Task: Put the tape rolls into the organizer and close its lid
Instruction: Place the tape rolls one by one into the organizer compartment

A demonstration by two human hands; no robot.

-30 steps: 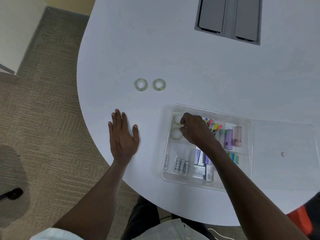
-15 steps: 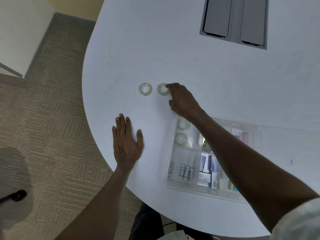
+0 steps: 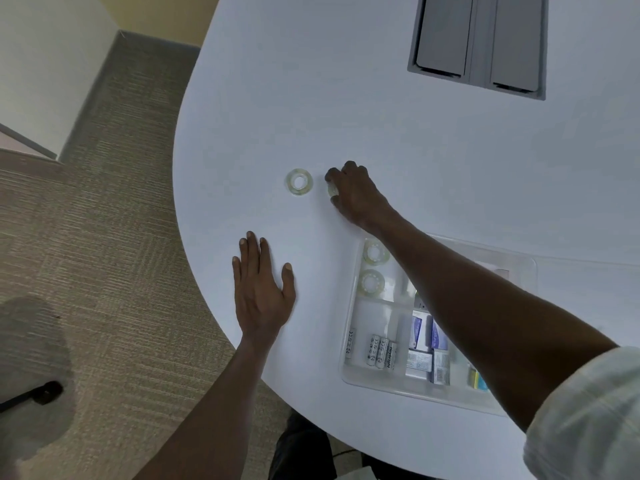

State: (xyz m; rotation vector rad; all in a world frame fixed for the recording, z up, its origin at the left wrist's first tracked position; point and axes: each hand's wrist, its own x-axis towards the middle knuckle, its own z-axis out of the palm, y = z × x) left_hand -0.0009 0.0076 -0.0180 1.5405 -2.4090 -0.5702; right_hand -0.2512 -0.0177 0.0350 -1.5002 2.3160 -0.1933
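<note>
A clear tape roll (image 3: pixel 299 182) lies flat on the white table (image 3: pixel 346 98). Just right of it, my right hand (image 3: pixel 356 195) curls over a second tape roll (image 3: pixel 331 189), fingers closed around it; only a sliver of the roll shows. Two more tape rolls (image 3: pixel 375 253) (image 3: pixel 371 283) lie in the top-left compartment of the clear plastic organizer (image 3: pixel 349 327). Its transparent lid (image 3: pixel 588 268) lies open to the right. My left hand (image 3: pixel 261 296) rests flat on the table, left of the organizer.
Batteries (image 3: pixel 381 351) and small boxes (image 3: pixel 420 332) fill other organizer compartments, partly under my right forearm. A grey cable hatch (image 3: pixel 478 43) is set into the table at the far right. The curved table edge runs along the left, with carpet below.
My right hand left the organizer, reached up and left across the table, and closed over the right-hand loose tape roll. The left hand stayed flat.
</note>
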